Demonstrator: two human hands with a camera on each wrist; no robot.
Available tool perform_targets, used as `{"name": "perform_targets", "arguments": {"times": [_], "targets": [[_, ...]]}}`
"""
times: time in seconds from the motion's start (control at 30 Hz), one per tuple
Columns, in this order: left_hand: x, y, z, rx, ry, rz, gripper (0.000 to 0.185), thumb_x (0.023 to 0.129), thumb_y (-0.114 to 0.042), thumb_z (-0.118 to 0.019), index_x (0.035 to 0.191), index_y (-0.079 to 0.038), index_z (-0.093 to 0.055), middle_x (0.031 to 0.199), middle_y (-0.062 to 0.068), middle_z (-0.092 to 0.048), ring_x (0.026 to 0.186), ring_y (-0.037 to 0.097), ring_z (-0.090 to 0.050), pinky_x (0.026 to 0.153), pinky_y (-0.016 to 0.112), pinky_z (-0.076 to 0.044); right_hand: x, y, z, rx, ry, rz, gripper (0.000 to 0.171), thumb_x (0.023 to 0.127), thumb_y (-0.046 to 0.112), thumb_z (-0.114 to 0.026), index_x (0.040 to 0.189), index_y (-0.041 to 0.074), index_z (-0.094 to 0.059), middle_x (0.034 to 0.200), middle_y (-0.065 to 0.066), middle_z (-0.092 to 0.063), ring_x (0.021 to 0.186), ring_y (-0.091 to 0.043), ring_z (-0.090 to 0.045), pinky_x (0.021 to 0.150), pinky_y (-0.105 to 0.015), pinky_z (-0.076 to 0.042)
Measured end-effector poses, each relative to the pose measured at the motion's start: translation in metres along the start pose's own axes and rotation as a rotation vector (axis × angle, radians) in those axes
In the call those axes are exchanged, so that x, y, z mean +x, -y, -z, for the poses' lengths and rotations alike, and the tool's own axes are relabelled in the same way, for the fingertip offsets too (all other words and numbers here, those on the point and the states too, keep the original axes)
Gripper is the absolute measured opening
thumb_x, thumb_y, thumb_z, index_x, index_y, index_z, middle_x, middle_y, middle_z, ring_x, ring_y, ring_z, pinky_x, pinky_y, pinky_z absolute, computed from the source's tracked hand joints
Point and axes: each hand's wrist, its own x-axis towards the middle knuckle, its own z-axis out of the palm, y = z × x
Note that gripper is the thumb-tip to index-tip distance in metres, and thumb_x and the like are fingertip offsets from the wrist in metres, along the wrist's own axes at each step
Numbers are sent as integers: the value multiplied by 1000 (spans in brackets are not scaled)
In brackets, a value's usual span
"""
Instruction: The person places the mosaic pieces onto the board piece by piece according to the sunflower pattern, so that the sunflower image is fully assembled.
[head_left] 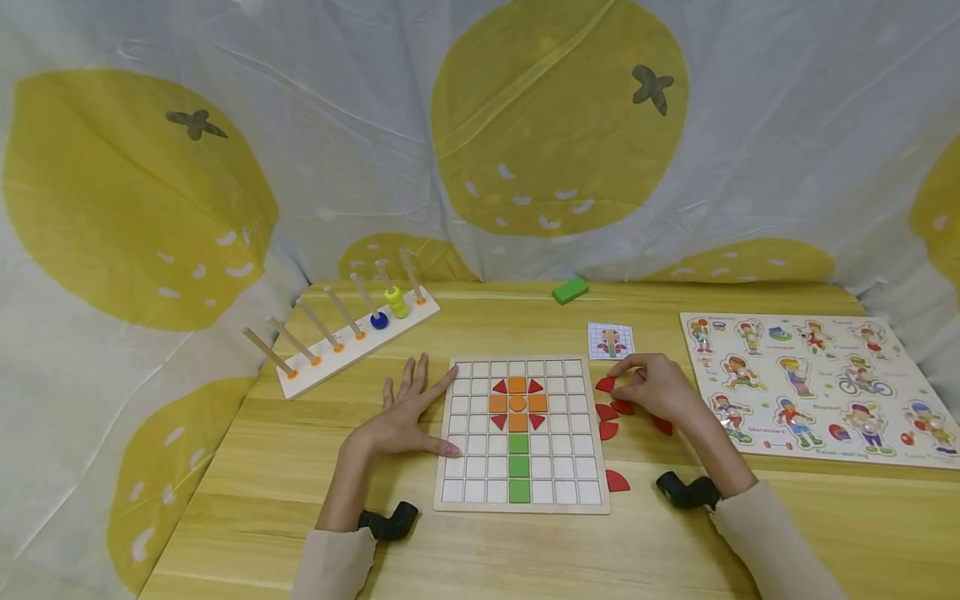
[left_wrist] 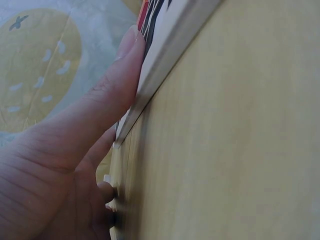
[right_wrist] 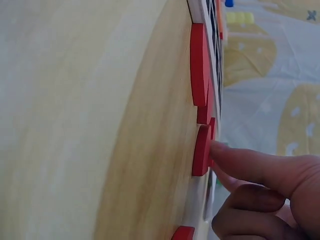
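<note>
Left hand [head_left: 408, 415] flat on the worktop [head_left: 300, 517], fingers straight and spread, fingertips and thumb pressed against the left edge of the grid board [head_left: 465, 492]; the left wrist view confirms the thumb [left_wrist: 107, 85] laid along that edge. Grip relaxed there, clamped on nothing.

Right hand [head_left: 654, 387] just off the board's right edge, fingers curled, pinching a red quarter-round piece [head_left: 604, 384]; a fingertip [right_wrist: 225, 152] on the piece's rim in the right wrist view. Grip closed on that piece.

Count on the board: four orange squares and one orange disc [head_left: 517, 403] in a cross, four red triangles at its corners, three green squares [head_left: 519, 467] stacked as a stem down to the near edge.

Loose red pieces [head_left: 617, 481] right of the board: six showing, including the pinched one, one partly hidden under the wrist.

One small pattern card [head_left: 611, 341] beyond the right hand, same flower printed, no readable writing.

At the right edge of the worktop, one picture puzzle [head_left: 817, 375] of cartoon children; words under the figures too small to read.

Near the far left corner, one peg rack [head_left: 352, 342]: seven pegs, one blue ring, yellow-green rings stacked on the next peg.

One green block [head_left: 571, 290] at the far edge.
</note>
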Motion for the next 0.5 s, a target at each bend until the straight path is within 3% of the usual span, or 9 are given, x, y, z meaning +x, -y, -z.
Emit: {"name": "perform_targets", "arguments": {"times": [0.3,0.5], "targets": [[0,1,0,-8,-3,-3,117,66,-57,-81,156,-31,-10,159,17,25,145,40,27,110,69,18,2,-3,-1,31,35,13,27,82,19,-76,103,5,-66,55,3,-38,49,-13,-35,46,-24,-30],[0,1,0,-2,-2,-1,117,66,-57,-81,156,-32,-9,159,17,25,145,40,27,110,69,18,-5,10,-6,36,51,87,24,81,22,-77,100,9,-70,57,2,-36,51,-13,-34,46,-23,-28]]}}
